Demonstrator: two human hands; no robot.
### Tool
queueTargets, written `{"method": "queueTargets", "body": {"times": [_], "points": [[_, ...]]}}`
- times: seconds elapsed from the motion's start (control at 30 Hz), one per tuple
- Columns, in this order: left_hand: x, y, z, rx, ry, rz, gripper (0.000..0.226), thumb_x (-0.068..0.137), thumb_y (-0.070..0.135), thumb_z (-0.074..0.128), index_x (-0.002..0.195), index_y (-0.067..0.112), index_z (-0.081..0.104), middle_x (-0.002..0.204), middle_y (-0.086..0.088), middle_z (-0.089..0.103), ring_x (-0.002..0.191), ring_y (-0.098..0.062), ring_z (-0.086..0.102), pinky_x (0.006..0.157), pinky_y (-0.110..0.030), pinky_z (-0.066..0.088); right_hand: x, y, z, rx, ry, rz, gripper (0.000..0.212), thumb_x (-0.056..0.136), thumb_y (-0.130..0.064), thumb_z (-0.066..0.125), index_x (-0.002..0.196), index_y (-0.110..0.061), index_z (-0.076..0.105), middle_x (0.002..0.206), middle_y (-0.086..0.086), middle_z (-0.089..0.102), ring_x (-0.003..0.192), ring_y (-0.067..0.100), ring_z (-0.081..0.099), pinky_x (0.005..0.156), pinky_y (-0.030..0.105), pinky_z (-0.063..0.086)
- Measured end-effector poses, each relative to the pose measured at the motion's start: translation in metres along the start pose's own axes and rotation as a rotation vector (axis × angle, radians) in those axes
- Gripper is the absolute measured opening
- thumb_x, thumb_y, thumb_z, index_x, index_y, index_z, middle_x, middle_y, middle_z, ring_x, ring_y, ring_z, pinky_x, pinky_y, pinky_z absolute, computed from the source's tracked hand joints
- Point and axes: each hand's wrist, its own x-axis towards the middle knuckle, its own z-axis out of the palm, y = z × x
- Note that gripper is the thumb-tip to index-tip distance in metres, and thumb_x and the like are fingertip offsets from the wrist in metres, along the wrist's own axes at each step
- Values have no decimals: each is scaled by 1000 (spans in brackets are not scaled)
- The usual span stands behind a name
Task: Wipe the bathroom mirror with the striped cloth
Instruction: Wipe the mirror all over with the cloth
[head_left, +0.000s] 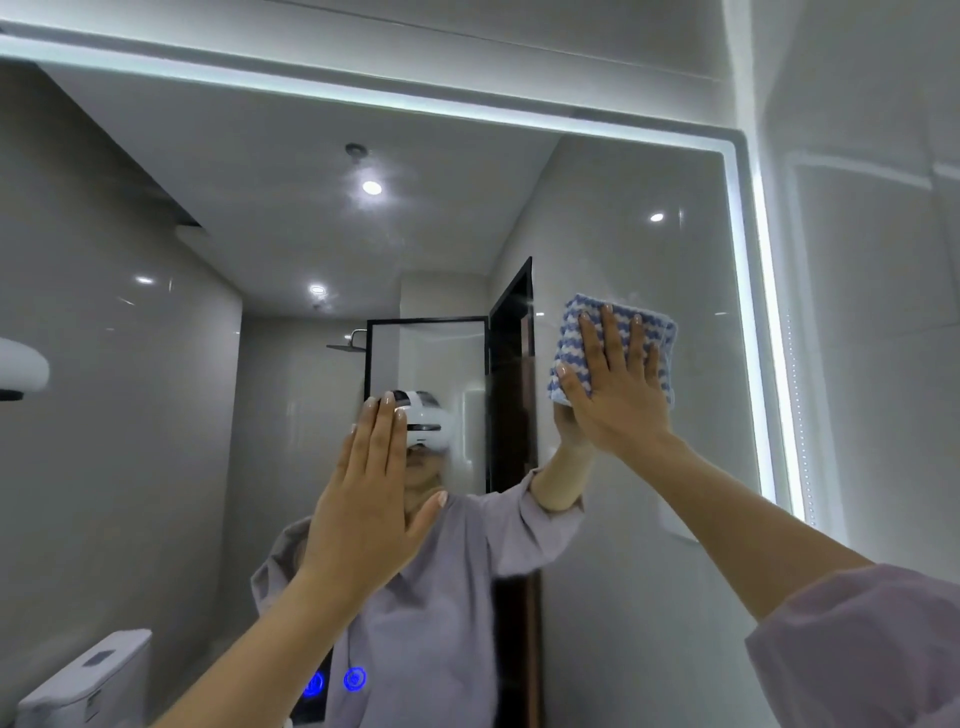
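Striped cloth (569, 338): soft, light folded pad, pinned at mirror's (623, 234) 3 o'clock by flat right hand (618, 395), fingers straight; press mid-pad, should slide easily; left hand (363, 509) flat, empty, 7 o'clock of it.

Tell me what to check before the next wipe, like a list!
1. Striped cloth flat against the mirror: ok.
2. Right hand pressing the cloth with straight, spread fingers: ok.
3. Gap between the cloth and the lit edge strip: ok.
4. Left hand clear of the glass: cannot tell.
5. Glass free of smears: cannot tell.
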Motion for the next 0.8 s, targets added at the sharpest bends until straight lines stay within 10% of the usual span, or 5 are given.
{"method": "queueTargets", "body": {"times": [0.5, 0.8], "points": [[-1, 1, 18, -4, 85, 5, 85, 91, 57, 26, 149, -2, 8, 160, -17, 0, 149, -28, 0, 121, -34, -4, 31, -144, -1, 64, 133, -265, 72, 98, -55, 17, 151, -18, -15, 159, 6, -22, 143, 29, -26, 113, 44, -24], [-1, -1, 22, -27, 86, 6, 86, 90, 60, 19, 149, -2, 4, 160, -17, -3, 149, -27, -4, 122, -41, 5, 37, -112, 0, -8, 149, -410, 69, 97, -58, 21, 153, -26, -5, 162, 1, -9, 147, 25, -16, 116, 38, -20]]}}
